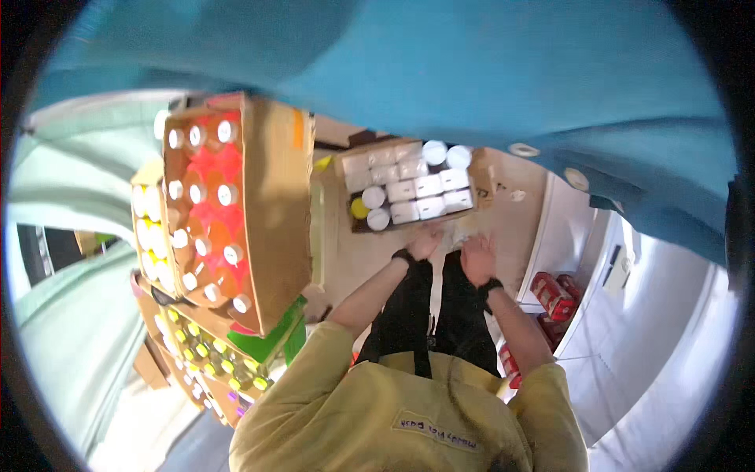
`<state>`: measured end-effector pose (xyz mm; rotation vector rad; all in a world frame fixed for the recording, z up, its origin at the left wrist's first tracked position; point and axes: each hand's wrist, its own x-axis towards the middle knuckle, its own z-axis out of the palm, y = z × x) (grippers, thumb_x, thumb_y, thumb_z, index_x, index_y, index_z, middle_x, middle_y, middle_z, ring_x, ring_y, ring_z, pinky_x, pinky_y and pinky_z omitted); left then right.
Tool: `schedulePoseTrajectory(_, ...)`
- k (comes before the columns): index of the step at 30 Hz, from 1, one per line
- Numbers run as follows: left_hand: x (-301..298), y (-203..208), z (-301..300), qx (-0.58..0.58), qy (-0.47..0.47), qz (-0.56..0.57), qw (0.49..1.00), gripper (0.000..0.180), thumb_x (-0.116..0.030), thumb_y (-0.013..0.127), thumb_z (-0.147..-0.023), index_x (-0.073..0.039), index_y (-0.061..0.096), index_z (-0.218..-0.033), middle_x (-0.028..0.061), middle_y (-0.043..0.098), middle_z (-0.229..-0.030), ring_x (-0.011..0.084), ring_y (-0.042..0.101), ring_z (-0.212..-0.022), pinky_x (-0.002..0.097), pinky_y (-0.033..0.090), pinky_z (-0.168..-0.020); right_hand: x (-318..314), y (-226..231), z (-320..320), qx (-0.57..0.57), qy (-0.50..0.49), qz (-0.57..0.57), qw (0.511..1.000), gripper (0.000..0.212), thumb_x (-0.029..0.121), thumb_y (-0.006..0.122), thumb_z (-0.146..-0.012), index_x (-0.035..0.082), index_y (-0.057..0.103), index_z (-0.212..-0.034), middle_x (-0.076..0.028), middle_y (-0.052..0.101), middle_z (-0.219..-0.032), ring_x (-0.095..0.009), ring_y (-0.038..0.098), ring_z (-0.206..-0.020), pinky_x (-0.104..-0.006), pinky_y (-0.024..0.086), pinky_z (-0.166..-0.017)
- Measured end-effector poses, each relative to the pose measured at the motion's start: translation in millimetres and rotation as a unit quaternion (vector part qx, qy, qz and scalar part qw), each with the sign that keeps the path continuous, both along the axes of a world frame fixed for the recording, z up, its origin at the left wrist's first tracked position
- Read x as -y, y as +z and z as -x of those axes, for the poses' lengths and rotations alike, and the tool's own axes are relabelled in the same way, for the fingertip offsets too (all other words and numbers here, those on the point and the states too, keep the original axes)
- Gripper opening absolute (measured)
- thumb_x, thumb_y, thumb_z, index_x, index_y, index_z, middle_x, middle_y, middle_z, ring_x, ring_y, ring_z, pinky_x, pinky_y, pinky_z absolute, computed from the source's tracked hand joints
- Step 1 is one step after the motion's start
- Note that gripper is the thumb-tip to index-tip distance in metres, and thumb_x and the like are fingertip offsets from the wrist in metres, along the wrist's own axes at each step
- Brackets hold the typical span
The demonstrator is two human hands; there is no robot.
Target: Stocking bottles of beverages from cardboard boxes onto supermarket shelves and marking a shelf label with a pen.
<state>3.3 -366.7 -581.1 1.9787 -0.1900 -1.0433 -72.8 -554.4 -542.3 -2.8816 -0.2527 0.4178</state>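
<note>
My left hand [425, 242] and my right hand [477, 258] are close together, low in front of my legs, just on the near side of an open cardboard box [483, 175]. Both are blurred, and their fingers cannot be made out clearly. A pale, translucent patch [458, 231] shows between them; what it is cannot be told. The box holds several white square-topped packs [429, 186], round white-lidded containers [434, 153], and one with a yellow lid [359, 208]. A black band circles each wrist.
To my left, a tall cardboard carton [277, 204] of red bottles with white caps stands on stacked cartons of yellow-capped bottles [206, 350]. Red packages [554, 296] lie at right beside white cabinet fronts [621, 322]. Blue cloth [472, 63] hangs across the top.
</note>
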Motion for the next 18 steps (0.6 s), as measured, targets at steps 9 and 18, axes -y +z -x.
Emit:
schedulePoseTrajectory(9, 30, 85, 21, 0.004, -0.083, 0.037, 0.996, 0.046, -0.040, 0.041, -0.090, -0.003, 0.056, -0.114, 0.0243, 0.054, -0.118, 0.0361, 0.050, -0.112, 0.0410, 0.039, -0.094, 50, 130, 91, -0.009, -0.299, 0.025, 0.954, 0.024, 0.025, 0.058, -0.078, 0.012, 0.065, -0.097, -0.008, 0.061, -0.100, -0.029, 0.048, -0.110, -0.0597, 0.016, -0.105)
schedulePoseTrajectory(18, 161, 138, 28, 0.090, -0.337, 0.095, 0.933, 0.043, -0.034, 0.047, -0.089, 0.000, 0.051, -0.115, 0.0202, 0.051, -0.118, 0.0316, 0.048, -0.111, 0.0372, 0.037, -0.092, 114, 241, 143, 0.054, -0.444, -0.201, 0.871, 0.033, 0.032, 0.057, -0.081, 0.007, 0.063, -0.103, -0.016, 0.062, -0.098, -0.034, 0.058, -0.092, -0.0416, 0.045, -0.082)
